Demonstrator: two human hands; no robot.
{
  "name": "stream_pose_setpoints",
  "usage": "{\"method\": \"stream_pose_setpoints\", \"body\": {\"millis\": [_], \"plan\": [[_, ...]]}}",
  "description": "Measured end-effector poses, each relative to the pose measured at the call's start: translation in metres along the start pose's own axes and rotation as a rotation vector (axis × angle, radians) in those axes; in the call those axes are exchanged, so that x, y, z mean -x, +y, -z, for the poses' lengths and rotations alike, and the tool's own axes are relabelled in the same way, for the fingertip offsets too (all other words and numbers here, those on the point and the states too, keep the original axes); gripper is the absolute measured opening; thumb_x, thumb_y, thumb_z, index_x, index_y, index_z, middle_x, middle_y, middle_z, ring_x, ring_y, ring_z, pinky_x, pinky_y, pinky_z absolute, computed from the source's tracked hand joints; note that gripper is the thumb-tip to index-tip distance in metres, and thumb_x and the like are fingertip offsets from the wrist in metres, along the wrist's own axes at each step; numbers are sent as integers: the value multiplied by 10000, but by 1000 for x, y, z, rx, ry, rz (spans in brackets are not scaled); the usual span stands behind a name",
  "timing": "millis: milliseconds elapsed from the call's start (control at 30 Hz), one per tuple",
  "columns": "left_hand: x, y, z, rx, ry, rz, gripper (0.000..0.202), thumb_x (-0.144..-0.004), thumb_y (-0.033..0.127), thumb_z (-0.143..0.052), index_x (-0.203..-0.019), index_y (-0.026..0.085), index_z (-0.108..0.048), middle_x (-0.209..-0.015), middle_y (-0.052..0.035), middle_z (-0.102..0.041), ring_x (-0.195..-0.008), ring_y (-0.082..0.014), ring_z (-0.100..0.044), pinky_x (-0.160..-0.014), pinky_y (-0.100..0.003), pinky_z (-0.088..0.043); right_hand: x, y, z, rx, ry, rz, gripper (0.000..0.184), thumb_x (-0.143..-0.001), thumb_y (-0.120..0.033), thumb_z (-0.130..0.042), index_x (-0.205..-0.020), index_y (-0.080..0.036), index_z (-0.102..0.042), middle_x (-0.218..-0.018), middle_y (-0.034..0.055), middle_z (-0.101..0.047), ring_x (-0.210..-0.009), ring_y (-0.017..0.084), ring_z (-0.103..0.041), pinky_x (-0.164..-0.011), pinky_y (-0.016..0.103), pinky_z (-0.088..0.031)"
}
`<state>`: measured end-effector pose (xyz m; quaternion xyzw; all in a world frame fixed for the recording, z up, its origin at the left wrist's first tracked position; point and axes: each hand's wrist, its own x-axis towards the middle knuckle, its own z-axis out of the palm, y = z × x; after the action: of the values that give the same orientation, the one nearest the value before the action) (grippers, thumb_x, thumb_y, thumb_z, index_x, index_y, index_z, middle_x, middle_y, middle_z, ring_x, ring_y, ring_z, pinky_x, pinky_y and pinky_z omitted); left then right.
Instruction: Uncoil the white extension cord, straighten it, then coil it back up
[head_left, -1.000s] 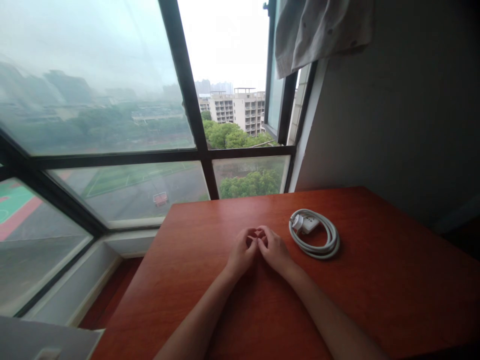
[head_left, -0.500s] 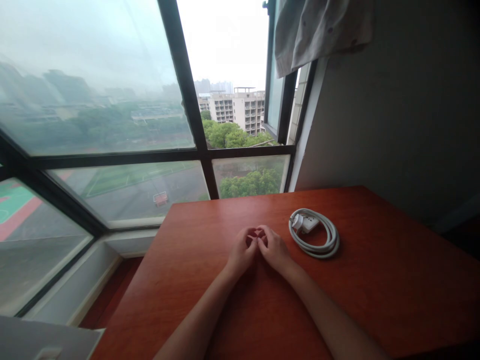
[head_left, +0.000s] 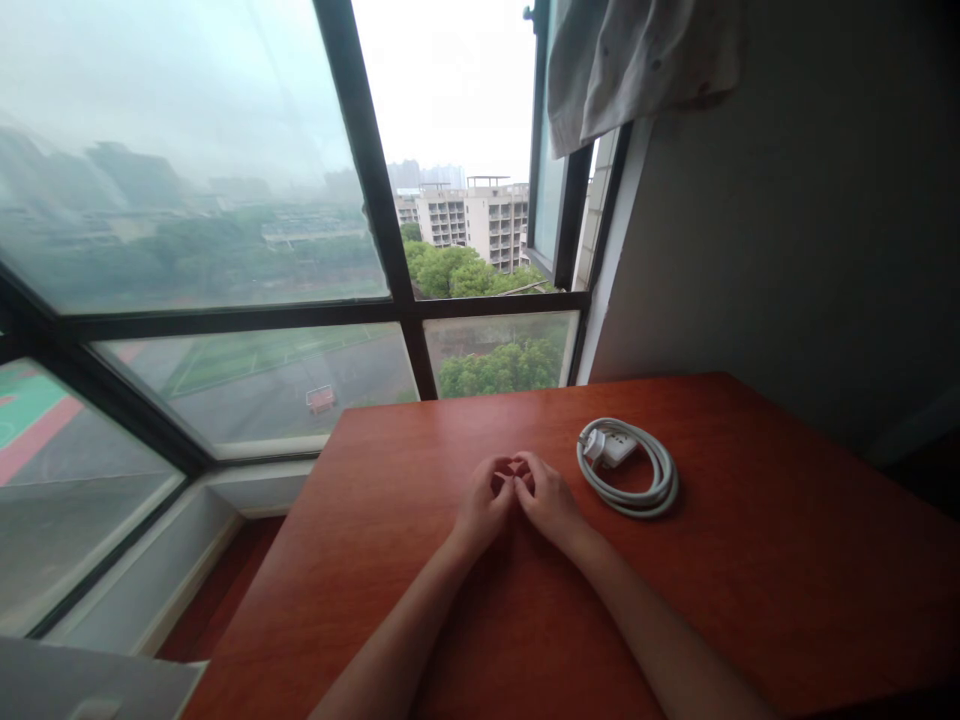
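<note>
1. At far left I see the large dark-framed glass window [head_left: 225, 230] looking out on a misty city. It plays no part in what the hands are doing.
2. The reddish-brown wooden bench [head_left: 787, 560] starts below the window and runs to the right, with both of my operator's forearms lying on it.
3. The left hand [head_left: 484, 505] rests on the bench near its middle. Its fingers are in a loose, narrow curl and I see nothing in it.
4. The right hand [head_left: 551, 500] lies just beside it, curled the same way and also empty as far as I can see. The fingertips of the two hands meet.
5. Just to the right of the right hand, not touching it, lies the coiled white power cable [head_left: 660, 478]. Its white plug block [head_left: 609, 447] is tucked inside the ring.
6. Further right I see the plain grey wall [head_left: 810, 220], and a pale cloth [head_left: 637, 60] hangs from the window's upper corner.
7. My reading is that no handling has begun. The cable lies neatly wound and untouched, and neither hand reaches for it.
</note>
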<state>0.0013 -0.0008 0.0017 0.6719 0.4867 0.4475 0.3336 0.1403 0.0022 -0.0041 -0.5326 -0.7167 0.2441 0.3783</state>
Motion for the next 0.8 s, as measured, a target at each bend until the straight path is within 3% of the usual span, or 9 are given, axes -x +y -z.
{"method": "stream_pose_setpoints", "body": {"millis": [800], "plan": [[-1, -5, -1, -13, 6, 1, 237, -818, 176, -541, -1037, 166, -632, -940, -69, -681, -795, -163, -628, -748, -288, -499, 0, 1, 0, 9, 2, -12, 283, -833, -169, -530, -1110, -218, -563, -958, 42, -701, -828, 177, -652, -797, 294, -479]]}}
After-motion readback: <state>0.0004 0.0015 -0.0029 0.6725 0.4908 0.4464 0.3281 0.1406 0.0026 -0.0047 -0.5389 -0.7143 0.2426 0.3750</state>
